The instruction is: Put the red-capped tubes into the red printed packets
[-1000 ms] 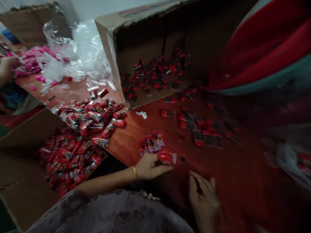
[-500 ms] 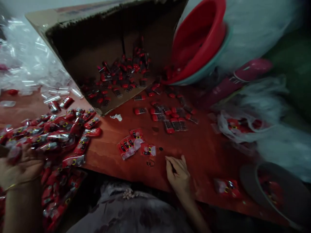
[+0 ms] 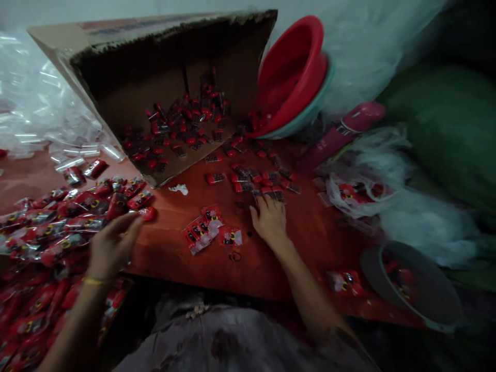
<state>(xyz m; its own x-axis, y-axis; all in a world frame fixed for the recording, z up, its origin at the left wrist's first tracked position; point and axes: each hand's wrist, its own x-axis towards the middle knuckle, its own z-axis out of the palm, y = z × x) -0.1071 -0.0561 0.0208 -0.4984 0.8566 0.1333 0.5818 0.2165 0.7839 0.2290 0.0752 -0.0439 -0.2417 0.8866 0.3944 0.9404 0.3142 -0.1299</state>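
My left hand [image 3: 112, 245] is blurred over the right side of a heap of red wrapped packets [image 3: 81, 209]; its thumb and fingers are apart and nothing shows between them. Farther right, my right hand [image 3: 269, 219] reaches over the red table [image 3: 217, 268], palm down. Its fingertips touch the near edge of a group of small red-capped clear containers [image 3: 242, 183], and whether they grip one cannot be made out. Between the hands lie flat red printed packets [image 3: 199, 232], with a single one [image 3: 231, 236] beside them.
An open cardboard box [image 3: 112, 103] on its side holds more containers. Behind stand tilted red [image 3: 315, 67] and teal basins. A magenta bottle [image 3: 341, 132], a plastic bag [image 3: 337, 199] and a grey bowl [image 3: 426, 305] are at the right. Clear wrappers [image 3: 50, 103] pile up at the left.
My left hand has moved right from the far left of the packet heap and turned over. My right hand has moved forward from the table's near part to the small containers. The view has shifted slightly.
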